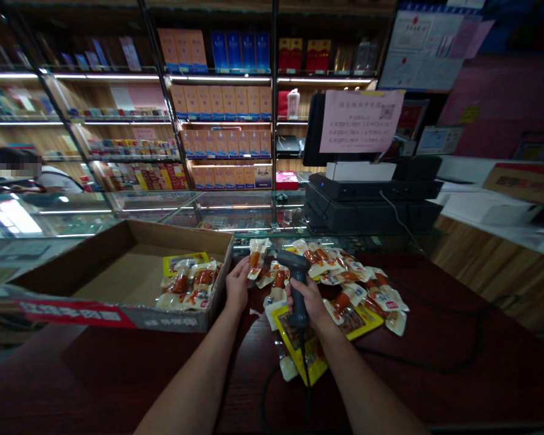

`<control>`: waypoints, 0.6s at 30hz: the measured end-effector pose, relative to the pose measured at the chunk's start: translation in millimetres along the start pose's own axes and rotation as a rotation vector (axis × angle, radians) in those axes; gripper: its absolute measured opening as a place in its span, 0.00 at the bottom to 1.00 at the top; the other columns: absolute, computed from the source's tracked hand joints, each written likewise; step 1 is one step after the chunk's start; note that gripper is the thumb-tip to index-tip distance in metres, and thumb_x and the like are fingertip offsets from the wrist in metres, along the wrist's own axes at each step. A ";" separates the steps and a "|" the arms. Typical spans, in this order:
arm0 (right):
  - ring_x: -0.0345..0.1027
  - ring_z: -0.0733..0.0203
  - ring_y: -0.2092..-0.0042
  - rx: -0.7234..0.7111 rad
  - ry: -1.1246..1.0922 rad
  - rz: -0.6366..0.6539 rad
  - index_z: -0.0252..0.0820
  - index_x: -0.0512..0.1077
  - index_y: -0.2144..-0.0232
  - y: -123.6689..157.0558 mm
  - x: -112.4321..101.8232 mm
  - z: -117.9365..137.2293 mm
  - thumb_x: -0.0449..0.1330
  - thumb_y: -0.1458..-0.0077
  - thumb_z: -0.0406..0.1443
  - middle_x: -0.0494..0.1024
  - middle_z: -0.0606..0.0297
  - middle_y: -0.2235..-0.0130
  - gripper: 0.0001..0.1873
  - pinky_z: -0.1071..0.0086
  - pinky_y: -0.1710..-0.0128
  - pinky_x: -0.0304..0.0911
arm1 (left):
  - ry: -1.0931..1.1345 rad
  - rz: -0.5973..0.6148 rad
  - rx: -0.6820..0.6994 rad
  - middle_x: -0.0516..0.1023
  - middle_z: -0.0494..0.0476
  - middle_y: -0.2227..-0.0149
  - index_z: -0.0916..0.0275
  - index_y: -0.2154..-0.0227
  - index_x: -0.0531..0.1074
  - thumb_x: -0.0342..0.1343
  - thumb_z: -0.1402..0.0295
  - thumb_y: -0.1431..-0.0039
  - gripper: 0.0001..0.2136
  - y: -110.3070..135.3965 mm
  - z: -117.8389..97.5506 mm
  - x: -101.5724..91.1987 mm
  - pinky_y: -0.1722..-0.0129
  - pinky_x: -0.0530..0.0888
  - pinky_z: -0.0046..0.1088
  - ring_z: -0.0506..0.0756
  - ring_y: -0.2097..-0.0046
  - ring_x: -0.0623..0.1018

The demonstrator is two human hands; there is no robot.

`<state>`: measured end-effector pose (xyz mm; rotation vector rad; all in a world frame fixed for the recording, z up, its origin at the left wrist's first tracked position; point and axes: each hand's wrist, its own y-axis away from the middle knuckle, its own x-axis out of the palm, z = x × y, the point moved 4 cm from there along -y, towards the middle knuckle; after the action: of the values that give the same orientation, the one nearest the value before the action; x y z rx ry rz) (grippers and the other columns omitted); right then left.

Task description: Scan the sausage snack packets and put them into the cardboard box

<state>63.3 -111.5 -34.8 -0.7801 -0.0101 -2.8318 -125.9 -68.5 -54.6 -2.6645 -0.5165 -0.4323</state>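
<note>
My right hand (309, 302) is closed around the handle of a dark barcode scanner (295, 279), whose head points away from me toward the snack packets. My left hand (238, 283) pinches a small sausage snack packet (255, 258) and holds it upright just left of the scanner head. A heap of similar snack packets (358, 284) lies on the dark red counter (435, 362) behind and to the right of the scanner. Flat yellow packets (304, 353) lie under my right wrist.
An open cardboard box (118, 284) at left holds several packets (191, 283) in its right corner. The scanner cable (439, 365) loops across the counter. A till with a monitor and pink notice (360, 121) stands behind. Glass cases and stocked shelves fill the back; a person (40, 176) sits far left.
</note>
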 end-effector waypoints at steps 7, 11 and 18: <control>0.60 0.69 0.86 -0.048 0.049 -0.022 0.39 0.66 0.75 2.3 -0.8 6.8 0.66 0.60 0.42 0.70 0.72 0.83 0.15 0.76 0.89 0.61 | -0.477 -0.030 0.417 0.76 0.61 0.53 0.63 0.61 0.76 0.57 0.68 0.51 0.13 8.7 -18.5 2.8 0.47 0.69 0.41 0.57 0.51 0.74; 0.61 0.70 0.85 -0.085 0.012 -0.013 0.39 0.67 0.76 4.5 -2.8 12.9 0.64 0.57 0.42 0.70 0.72 0.82 0.13 0.77 0.88 0.61 | -0.524 0.020 0.470 0.76 0.60 0.53 0.62 0.61 0.76 0.56 0.70 0.49 0.12 11.3 -19.8 5.6 0.48 0.70 0.40 0.57 0.51 0.75; 0.61 0.70 0.85 -0.063 0.006 -0.031 0.38 0.67 0.78 2.8 -7.1 11.9 0.64 0.56 0.42 0.70 0.71 0.82 0.14 0.76 0.87 0.60 | -0.527 0.055 0.478 0.76 0.60 0.53 0.62 0.59 0.76 0.55 0.71 0.48 0.12 12.1 -17.0 7.2 0.48 0.71 0.40 0.56 0.51 0.75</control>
<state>75.9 -112.2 -28.3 -0.7906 0.0684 -2.8763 -118.4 -84.1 -40.9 -2.2914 -0.6013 0.3842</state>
